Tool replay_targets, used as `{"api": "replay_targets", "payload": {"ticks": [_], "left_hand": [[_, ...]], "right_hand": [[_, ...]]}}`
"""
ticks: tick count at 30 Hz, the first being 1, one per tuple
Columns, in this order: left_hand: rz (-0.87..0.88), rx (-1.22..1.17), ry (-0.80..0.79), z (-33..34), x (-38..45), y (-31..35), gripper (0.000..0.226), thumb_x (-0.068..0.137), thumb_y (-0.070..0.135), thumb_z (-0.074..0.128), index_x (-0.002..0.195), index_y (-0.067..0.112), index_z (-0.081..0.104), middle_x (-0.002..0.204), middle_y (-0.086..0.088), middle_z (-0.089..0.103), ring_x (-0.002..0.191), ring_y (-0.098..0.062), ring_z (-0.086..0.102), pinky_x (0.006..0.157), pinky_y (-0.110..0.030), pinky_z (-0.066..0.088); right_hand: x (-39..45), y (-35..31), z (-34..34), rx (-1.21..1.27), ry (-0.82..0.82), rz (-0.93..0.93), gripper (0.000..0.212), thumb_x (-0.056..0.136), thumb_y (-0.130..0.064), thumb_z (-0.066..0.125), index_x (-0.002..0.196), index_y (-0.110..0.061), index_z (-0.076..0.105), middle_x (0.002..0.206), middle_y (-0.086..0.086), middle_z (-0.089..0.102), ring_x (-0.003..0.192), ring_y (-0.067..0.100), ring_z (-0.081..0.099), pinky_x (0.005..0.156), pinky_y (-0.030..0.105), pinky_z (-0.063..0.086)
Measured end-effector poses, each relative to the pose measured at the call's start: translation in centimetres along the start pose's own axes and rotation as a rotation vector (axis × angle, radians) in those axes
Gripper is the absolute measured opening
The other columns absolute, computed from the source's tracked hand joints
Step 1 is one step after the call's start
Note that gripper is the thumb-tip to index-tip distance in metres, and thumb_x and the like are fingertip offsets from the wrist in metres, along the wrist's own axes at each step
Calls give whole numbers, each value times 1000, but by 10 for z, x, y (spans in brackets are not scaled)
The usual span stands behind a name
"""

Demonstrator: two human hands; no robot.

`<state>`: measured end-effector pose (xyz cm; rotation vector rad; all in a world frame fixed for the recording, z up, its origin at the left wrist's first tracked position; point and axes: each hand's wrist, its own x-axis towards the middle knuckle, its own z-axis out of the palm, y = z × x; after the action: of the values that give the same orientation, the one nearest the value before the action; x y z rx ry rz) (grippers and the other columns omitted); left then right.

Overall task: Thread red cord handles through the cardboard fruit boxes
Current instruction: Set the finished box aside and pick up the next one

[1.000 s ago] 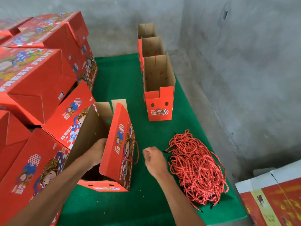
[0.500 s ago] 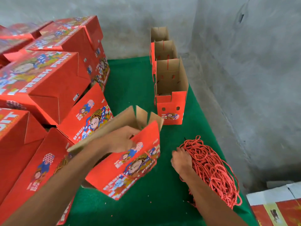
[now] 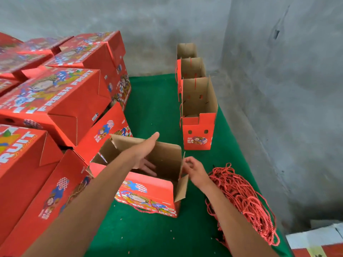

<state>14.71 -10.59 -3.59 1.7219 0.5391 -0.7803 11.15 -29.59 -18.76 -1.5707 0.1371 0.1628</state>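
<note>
A: Edges first. Where is there room to move?

B: The green surface point(image 3: 159, 101) runs back to a grey wall. Its right edge drops off beside a concrete strip. An open green lane lies between the stacked boxes point(image 3: 61, 101) on the left and the row of upright boxes point(image 3: 197, 115) on the right. More bare green lies at the near edge, in front of the open box point(image 3: 150, 190).

A: And the open box?

B: Centre, on the surface, mouth up, flaps spread. A red cord loop point(image 3: 146, 210) hangs on its near printed face.

A: Hands?

B: Left hand point(image 3: 146, 154) reaches down into the box, fingers straight, thumb up over the far flap, gripping nothing. Right hand point(image 3: 194, 171) sits just beside the box's right flap, fingers loosely curled. Whether it pinches a cord, I cannot tell.

A: Cord supply?

B: The pile of red cords point(image 3: 243, 197) lies by the right edge, right forearm crossing over it.

A: Obstructions?

B: The stack crowds the box's left side, touching or nearly so. Three upright boxes stand in file beyond, cords visible on them. More printed cardboard point(image 3: 319, 243) sits low right, off the surface.
</note>
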Motion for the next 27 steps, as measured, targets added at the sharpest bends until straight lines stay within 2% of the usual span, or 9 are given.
{"api": "replay_targets", "payload": {"ticks": [3,5,7,12,15,18,21,23,27], "left_hand": [[15,-48,41,11,9,-6,26,95,15,42,120,7,42,119,-19,50,100,-45,58,75,-66,57],[41,9,21,13,9,-12,23,88,2,36,108,2,47,90,-19,57,76,-38,63,63,-58,61],[44,128,12,8,7,-18,22,84,-2,38,98,3,54,75,-16,65,66,-30,67,66,-50,62],[-116,304,-172,-19,-3,-19,34,80,0,44,106,0,65,100,-16,77,92,-33,74,91,-49,58],[-140,425,-273,-23,-8,-17,42,82,4,50,123,10,61,109,-12,77,102,-30,74,92,-49,58],[-83,366,-359,-16,-5,-18,43,84,10,55,127,13,57,112,-10,76,103,-29,74,87,-46,61],[45,297,-337,-3,4,-16,42,83,28,59,123,17,59,108,-6,78,103,-28,73,87,-44,59],[54,232,-302,5,9,-15,41,88,35,54,122,15,63,109,-10,77,104,-32,72,91,-46,57],[59,187,-277,8,15,-16,44,92,43,46,118,13,65,106,-13,77,93,-31,75,83,-43,59]], "right_hand": [[-4,2,1,3,-214,146,7,103,-2,58,96,-2,61,89,14,67,74,22,69,84,44,60],[-7,9,2,-54,-288,178,6,101,-7,64,103,-2,65,88,11,69,80,24,69,92,49,59],[-7,15,3,-89,-270,158,15,101,-13,66,109,0,66,91,9,67,85,23,65,95,46,57],[-3,15,9,-91,-131,80,12,102,-24,65,106,-16,71,98,1,68,85,11,65,83,25,56],[1,14,10,-129,-52,49,17,105,-29,60,103,-17,72,98,2,73,87,10,70,84,26,56],[3,15,12,-145,-7,65,23,106,-33,56,97,-17,71,93,2,74,85,11,71,89,32,58],[5,15,14,-157,24,69,26,106,-35,55,96,-16,69,88,-1,72,80,9,68,83,30,58],[4,13,14,-188,24,71,29,106,-39,54,94,-17,69,83,-5,70,76,7,65,80,28,56],[-3,10,14,-261,-10,35,35,106,-45,52,92,-18,69,77,-10,65,72,4,61,78,29,52]]}}
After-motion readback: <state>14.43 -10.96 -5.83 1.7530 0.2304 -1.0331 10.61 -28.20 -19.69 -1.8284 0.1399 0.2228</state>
